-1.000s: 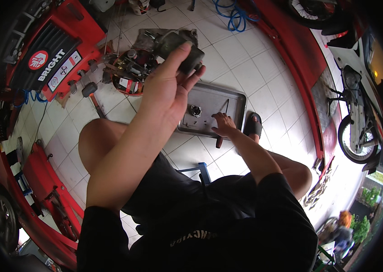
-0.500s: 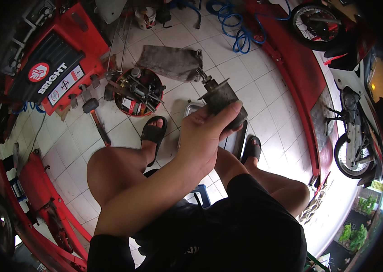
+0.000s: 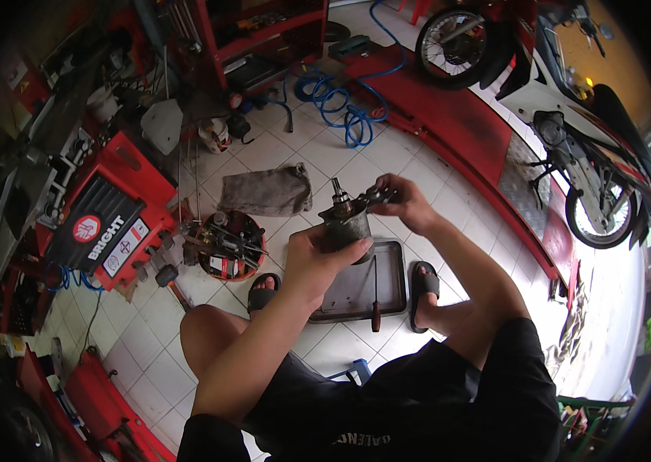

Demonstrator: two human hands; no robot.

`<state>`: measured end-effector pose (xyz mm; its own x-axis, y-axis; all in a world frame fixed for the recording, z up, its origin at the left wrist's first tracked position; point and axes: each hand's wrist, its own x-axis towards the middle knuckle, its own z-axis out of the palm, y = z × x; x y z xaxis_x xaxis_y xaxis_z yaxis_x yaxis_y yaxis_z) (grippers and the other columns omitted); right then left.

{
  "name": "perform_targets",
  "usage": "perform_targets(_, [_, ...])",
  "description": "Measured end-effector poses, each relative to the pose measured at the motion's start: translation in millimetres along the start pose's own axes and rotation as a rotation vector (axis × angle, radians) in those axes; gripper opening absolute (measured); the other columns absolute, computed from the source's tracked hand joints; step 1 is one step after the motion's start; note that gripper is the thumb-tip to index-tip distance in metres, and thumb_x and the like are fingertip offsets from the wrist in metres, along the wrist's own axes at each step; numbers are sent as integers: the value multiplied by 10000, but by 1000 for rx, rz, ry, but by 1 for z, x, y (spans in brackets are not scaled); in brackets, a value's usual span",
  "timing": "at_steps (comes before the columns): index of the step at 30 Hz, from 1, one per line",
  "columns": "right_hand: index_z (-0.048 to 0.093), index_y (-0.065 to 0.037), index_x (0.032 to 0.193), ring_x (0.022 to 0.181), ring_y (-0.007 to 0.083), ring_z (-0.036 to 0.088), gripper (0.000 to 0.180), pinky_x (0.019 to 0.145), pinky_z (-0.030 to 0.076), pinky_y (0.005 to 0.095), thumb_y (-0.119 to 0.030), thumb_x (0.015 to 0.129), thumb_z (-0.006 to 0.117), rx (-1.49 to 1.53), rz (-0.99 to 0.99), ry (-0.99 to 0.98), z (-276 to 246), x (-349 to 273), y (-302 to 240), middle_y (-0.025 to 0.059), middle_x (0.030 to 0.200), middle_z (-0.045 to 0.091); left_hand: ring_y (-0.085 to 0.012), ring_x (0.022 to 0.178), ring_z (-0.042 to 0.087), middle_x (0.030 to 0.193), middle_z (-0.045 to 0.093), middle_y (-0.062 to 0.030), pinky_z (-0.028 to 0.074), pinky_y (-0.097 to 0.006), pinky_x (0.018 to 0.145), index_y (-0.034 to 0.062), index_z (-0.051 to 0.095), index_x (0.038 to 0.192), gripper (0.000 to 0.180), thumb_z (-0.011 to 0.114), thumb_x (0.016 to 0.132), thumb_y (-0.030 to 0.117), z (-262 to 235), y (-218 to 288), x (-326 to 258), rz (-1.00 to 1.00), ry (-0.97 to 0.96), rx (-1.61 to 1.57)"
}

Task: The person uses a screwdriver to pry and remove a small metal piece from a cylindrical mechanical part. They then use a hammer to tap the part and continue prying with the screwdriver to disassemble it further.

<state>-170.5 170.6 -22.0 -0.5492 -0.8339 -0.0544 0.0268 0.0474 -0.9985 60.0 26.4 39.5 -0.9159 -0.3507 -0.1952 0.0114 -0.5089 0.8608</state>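
My left hand (image 3: 316, 260) grips a dark cylindrical starter motor (image 3: 345, 223) held upright, its short shaft pointing up. My right hand (image 3: 405, 202) pinches a small dark metal part (image 3: 372, 196) against the motor's top. Both hands hover above a grey metal tray (image 3: 352, 289) on the tiled floor. A screwdriver with a reddish handle (image 3: 375, 296) lies in the tray. I sit low, with a knee on each side and sandalled feet beside the tray.
A round red tool holder (image 3: 225, 245) full of tools stands left of the tray, a grey rag (image 3: 265, 191) behind it. A red machine (image 3: 114, 219) sits far left. A red ramp (image 3: 456, 123), a blue hose (image 3: 341, 104) and a motorcycle (image 3: 572, 154) lie to the right.
The view has tilted up and back. My left hand lowered the motor from close to the camera, and my right hand rose from the tray to the motor's top.
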Motion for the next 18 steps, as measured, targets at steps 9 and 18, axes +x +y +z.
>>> perform_targets(9, [500, 39, 1349, 1169, 210, 592, 615, 1036, 444, 360, -86, 828, 802, 468, -251, 17, 10, -92, -91, 143, 1267, 590, -89, 850, 673, 941, 748, -61, 550, -263, 812, -40, 734, 1014, 299, 843, 740, 8, 26, -12, -6, 244, -175, 690])
perform_targets(18, [570, -24, 1334, 1142, 167, 567, 499, 1018, 394, 383, -370, 987, 659, 677, -19, 109, 11, -104, -71, 48, 1230, 654, -148, 746, 716, 824, 756, -106, 548, -304, 733, 12, 753, 1003, 346, 837, 701, 159, 42, -27, 9, 351, -147, 870])
